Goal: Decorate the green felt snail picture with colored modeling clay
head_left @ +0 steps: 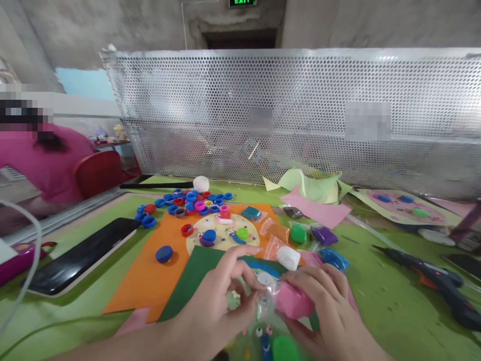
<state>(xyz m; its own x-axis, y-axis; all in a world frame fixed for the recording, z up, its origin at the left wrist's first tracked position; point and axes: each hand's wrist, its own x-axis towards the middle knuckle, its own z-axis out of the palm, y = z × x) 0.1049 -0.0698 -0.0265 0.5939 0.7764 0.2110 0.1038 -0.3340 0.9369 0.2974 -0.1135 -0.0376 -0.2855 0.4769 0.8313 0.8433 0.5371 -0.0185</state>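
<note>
My right hand (332, 308) is wrapped around a pink lump of modelling clay (293, 301) in a clear plastic wrapper (267, 293). At the wrapper's left end, the thumb and forefinger of my left hand (221, 296) are pinched together. Beneath both hands lies a dark green sheet (188, 286) with a decorated picture on it, partly covered by my fingers. Near the bottom edge are a bright green lump of clay (284, 348) and a small blue figure with eyes (265, 346). A white clay packet (288, 257) rests just beyond my right hand.
Several bottle caps (191, 196) are heaped at the back, beyond an orange sheet (131, 288). Clay packets, including a purple one (323, 234), lie right of centre. A phone (86, 253) is at left, a glue gun (432, 276) at right. A perforated metal panel (300, 85) borders the table.
</note>
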